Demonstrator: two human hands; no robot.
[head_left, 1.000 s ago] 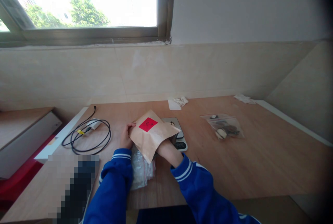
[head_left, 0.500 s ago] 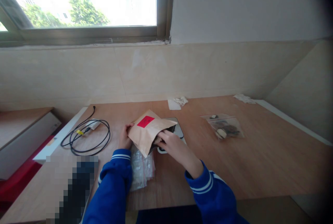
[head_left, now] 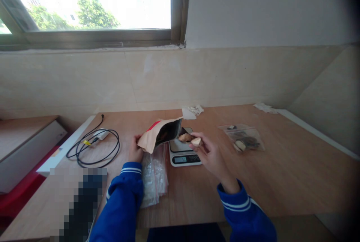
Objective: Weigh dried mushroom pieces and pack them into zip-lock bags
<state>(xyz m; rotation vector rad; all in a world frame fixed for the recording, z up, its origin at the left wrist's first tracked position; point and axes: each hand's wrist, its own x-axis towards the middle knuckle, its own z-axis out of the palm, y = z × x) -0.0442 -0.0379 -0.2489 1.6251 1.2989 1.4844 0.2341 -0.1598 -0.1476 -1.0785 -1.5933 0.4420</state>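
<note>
My left hand (head_left: pixel 135 151) grips the bottom of a brown paper pouch (head_left: pixel 161 134) with a red label, tilted so its dark open mouth faces right. My right hand (head_left: pixel 208 151) is out of the pouch and pinches a few pale brownish pieces (head_left: pixel 190 139) just above the small digital scale (head_left: pixel 184 152). A stack of clear plastic bags (head_left: pixel 154 176) lies under my left forearm, next to the scale.
A clear zip bag with dried items (head_left: pixel 244 137) lies right of the scale. A coiled black cable (head_left: pixel 94 145) sits at the left, crumpled tissue (head_left: pixel 191 110) by the wall, more paper (head_left: pixel 264 107) at the far right. A blurred dark object (head_left: pixel 81 200) is bottom left.
My right hand came out of the pouch holding pieces and moved right over the scale. The pouch tipped so its opening faces right, uncovering the scale.
</note>
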